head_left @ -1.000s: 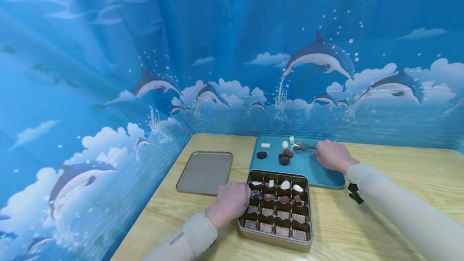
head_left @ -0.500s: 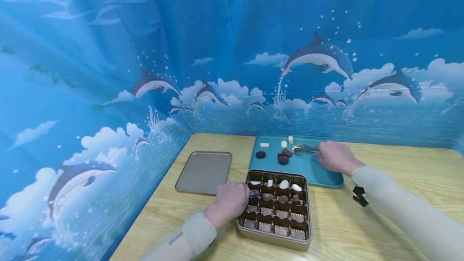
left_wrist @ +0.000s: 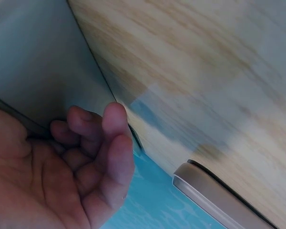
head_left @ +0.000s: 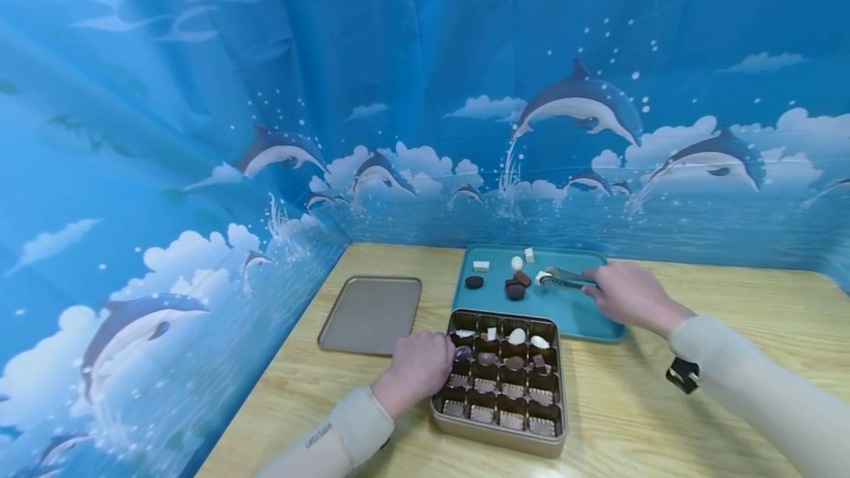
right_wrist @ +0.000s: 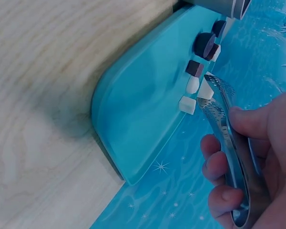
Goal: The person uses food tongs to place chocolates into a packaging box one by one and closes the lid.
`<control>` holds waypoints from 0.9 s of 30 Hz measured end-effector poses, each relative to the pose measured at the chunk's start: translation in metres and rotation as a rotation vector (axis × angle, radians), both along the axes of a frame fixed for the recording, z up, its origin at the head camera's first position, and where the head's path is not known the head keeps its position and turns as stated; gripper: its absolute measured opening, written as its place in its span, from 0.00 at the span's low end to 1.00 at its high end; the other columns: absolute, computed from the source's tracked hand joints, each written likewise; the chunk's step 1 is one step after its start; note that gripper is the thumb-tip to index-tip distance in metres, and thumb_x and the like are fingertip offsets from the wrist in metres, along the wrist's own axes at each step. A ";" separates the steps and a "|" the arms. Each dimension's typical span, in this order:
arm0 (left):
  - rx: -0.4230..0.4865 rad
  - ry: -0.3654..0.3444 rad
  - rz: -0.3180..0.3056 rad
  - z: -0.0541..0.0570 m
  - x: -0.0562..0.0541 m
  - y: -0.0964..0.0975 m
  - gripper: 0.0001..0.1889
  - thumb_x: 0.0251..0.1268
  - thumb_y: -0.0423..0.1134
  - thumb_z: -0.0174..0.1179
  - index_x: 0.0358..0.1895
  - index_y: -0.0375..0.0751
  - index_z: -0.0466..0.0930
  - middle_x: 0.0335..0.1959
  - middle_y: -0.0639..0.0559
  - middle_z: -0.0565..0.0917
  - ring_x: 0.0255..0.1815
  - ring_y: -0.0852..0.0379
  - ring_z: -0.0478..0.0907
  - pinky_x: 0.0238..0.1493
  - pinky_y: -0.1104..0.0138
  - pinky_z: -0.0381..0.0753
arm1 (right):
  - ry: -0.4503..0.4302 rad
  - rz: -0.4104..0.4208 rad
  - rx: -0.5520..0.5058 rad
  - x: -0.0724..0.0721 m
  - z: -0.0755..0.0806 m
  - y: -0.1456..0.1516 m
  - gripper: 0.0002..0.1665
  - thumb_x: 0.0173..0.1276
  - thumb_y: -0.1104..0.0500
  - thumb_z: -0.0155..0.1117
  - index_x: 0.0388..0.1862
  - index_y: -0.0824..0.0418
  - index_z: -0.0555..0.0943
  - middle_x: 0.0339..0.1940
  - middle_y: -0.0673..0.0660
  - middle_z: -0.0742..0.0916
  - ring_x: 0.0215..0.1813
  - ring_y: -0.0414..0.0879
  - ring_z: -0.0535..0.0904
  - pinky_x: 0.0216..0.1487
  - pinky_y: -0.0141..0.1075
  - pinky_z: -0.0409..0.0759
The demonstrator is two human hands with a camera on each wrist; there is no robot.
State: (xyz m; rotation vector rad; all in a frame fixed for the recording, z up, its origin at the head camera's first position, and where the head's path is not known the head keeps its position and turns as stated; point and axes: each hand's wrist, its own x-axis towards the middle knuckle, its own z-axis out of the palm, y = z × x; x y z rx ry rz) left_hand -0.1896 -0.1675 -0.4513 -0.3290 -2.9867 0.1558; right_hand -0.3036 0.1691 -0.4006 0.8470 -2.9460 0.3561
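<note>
In the head view my left hand [head_left: 415, 369] holds the left side of a divided chocolate box [head_left: 494, 442]. Its fingers curl against the box wall in the left wrist view; the thumb is mostly hidden. My right hand [head_left: 634, 295] grips metal tongs [right_wrist: 231, 143] over the teal tray [head_left: 578, 319]. A white chocolate [right_wrist: 206, 89] lies between the tongs' tips; whether both tips press it I cannot tell. White and dark chocolates [head_left: 515, 291] lie nearby on the tray. The box's two far rows hold white and brown pieces, such as a white egg-shaped chocolate [head_left: 517, 336].
A flat metal lid [head_left: 375, 316] lies on the wooden table [head_left: 299, 367] left of the box. The teal tray stands directly behind the box. A blue dolphin-print curtain [head_left: 412, 109] hangs along the table's back and left edges.
My right hand has shifted slightly right and toward me, showing more of the tongs, whose tips stay at the white chocolate. The left hand keeps its place on the box. The view has drifted slightly.
</note>
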 end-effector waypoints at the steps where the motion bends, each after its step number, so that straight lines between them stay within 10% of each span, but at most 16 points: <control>1: 0.000 -0.005 0.001 0.000 0.000 0.000 0.18 0.77 0.46 0.48 0.26 0.46 0.76 0.22 0.49 0.80 0.24 0.50 0.81 0.20 0.55 0.79 | -0.003 0.000 -0.001 0.002 0.000 0.001 0.22 0.73 0.58 0.62 0.59 0.72 0.80 0.40 0.65 0.89 0.17 0.40 0.71 0.29 0.39 0.78; 10: 0.008 0.004 -0.001 0.000 -0.001 0.001 0.18 0.77 0.46 0.47 0.25 0.46 0.75 0.22 0.49 0.81 0.23 0.50 0.81 0.20 0.55 0.79 | 0.011 0.016 -0.002 0.017 0.003 0.010 0.23 0.72 0.58 0.63 0.60 0.71 0.79 0.32 0.55 0.89 0.22 0.37 0.76 0.35 0.47 0.83; 27: 0.003 0.015 -0.011 0.002 0.001 0.000 0.18 0.76 0.45 0.48 0.25 0.46 0.75 0.22 0.49 0.82 0.25 0.49 0.82 0.20 0.54 0.79 | 0.070 0.073 -0.081 0.066 0.025 0.010 0.22 0.71 0.57 0.65 0.58 0.68 0.82 0.18 0.40 0.77 0.15 0.34 0.59 0.19 0.30 0.60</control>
